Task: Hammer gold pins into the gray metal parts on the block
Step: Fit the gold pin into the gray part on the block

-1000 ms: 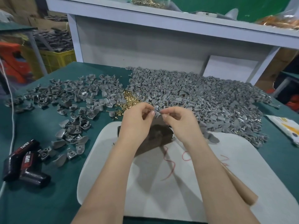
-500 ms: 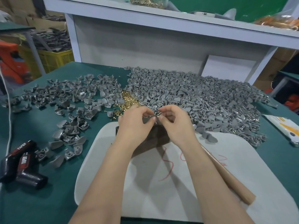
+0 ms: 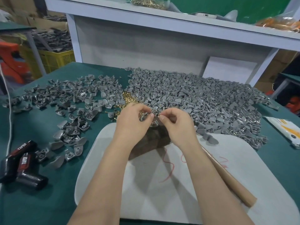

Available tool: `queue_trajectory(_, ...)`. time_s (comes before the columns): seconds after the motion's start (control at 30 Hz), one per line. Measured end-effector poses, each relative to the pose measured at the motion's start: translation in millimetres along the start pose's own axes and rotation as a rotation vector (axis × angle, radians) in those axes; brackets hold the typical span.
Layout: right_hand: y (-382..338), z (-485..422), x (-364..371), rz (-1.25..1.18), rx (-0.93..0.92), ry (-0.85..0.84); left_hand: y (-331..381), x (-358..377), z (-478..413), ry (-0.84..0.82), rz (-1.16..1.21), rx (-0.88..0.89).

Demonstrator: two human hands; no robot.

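A dark block (image 3: pixel 151 142) stands on a white pad (image 3: pixel 186 184) before me. Above its far edge my left hand (image 3: pixel 131 122) holds a small gray metal part (image 3: pixel 143 117) with gold pins showing in its fingers. My right hand (image 3: pixel 177 125) pinches something tiny at its fingertips, right beside another gray part (image 3: pixel 155 122) on the block's top. A loose heap of gold pins (image 3: pixel 125 99) lies just beyond my left hand. A wooden hammer handle (image 3: pixel 227 176) lies under my right forearm, its head hidden.
A big pile of gray parts (image 3: pixel 203 101) covers the green table's far right; a thinner scatter (image 3: pixel 68 101) spreads left. Black staplers (image 3: pixel 21 164) lie at the near left. A white packet (image 3: pixel 285 130) sits at the right edge. A white shelf (image 3: pixel 162 17) rises behind.
Both hands have stayed over the block's far edge, fingertips closing together and working the small part and pin. My view shifted slightly.
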State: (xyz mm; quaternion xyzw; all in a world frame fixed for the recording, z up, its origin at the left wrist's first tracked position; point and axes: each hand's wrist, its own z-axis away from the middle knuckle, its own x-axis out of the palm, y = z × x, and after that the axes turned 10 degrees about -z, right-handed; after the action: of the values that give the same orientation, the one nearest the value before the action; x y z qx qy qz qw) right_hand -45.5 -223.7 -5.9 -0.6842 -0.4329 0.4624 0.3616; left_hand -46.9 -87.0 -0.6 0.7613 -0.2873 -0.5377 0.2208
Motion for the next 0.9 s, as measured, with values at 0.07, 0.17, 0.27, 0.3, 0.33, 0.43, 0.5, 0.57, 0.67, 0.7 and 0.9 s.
queue_trajectory(0.07,0,2,4,0.195,-0.048,-0.031,-2,-1,1,-0.09,-0.082,-0.038)
queue_trajectory(0.17,-2,2,7,0.35,-0.092,-0.086,1,1,3,-0.155,-0.172,-0.043)
queue_trajectory(0.27,-8,1,7,0.501,-0.128,-0.132,1,2,3,-0.139,-0.208,-0.038)
queue_trajectory(0.3,-11,0,7,0.546,-0.131,-0.152,0,2,3,-0.137,-0.214,-0.031)
queue_trajectory(0.33,-15,0,7,0.583,-0.129,-0.172,0,3,3,-0.136,-0.219,-0.022)
queue_trajectory(0.43,-26,-4,10,0.702,-0.134,-0.225,-1,4,2,-0.132,-0.235,0.005)
queue_trajectory(0.5,-32,-7,13,0.799,-0.148,-0.241,-1,4,1,-0.133,-0.256,0.022)
queue_trajectory(0.57,-36,-7,16,0.871,-0.169,-0.237,-2,4,0,-0.136,-0.271,0.029)
queue_trajectory(0.67,-35,-7,15,0.872,-0.181,-0.236,-3,5,0,-0.125,-0.255,0.028)
queue_trajectory(0.7,-34,-7,14,0.842,-0.159,-0.243,-3,5,1,-0.12,-0.242,0.025)
queue_trajectory(0.9,-25,-10,9,0.607,0.011,-0.227,-5,7,-1,-0.115,-0.172,0.017)
